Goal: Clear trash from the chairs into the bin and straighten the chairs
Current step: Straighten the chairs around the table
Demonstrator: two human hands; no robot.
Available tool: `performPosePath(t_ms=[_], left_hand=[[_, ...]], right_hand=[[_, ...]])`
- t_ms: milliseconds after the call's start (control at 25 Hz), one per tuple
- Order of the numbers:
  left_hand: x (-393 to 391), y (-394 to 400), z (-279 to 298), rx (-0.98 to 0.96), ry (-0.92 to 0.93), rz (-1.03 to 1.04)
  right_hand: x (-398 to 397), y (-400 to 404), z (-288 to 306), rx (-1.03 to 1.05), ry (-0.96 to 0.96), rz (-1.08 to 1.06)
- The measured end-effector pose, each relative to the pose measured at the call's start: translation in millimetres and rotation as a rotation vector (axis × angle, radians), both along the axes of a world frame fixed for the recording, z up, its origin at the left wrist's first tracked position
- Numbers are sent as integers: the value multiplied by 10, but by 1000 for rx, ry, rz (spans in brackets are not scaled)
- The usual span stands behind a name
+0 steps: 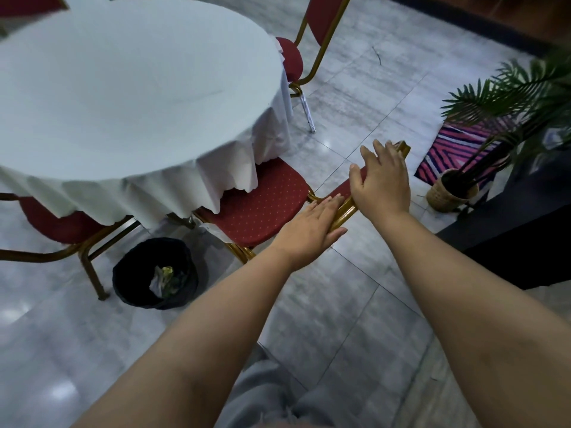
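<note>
Both hands on the backrest top of the near chair, seat partly tucked under the cloth-covered counter. Left hand lies flat, fingers straight, on the near end of the gold rail. Right hand rests over the far end, fingers draped across the top; a firm grip cannot be told. Backrest's long axis runs near-left to far-right, skewed to the counter edge; seat lies left of both hands. Squaring probably means swinging the right end in. Bin stands on the floor near-left of the chair, crumpled trash inside.
</note>
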State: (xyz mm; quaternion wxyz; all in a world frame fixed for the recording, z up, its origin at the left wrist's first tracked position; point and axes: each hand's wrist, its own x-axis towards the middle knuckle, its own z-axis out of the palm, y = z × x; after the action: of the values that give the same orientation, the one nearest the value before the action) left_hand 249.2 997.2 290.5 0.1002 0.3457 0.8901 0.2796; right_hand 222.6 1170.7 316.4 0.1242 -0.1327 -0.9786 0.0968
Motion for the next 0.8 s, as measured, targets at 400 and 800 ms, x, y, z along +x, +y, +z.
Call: performPosePath(t_ms=[400,800], left_hand=[[-361,-272,-102,-49,52,0],[-423,-147,-37,-41,-46,48]], right_hand=[[-322,-297,29,-31,3,-1],[-476,-190,133,45,-78,75]])
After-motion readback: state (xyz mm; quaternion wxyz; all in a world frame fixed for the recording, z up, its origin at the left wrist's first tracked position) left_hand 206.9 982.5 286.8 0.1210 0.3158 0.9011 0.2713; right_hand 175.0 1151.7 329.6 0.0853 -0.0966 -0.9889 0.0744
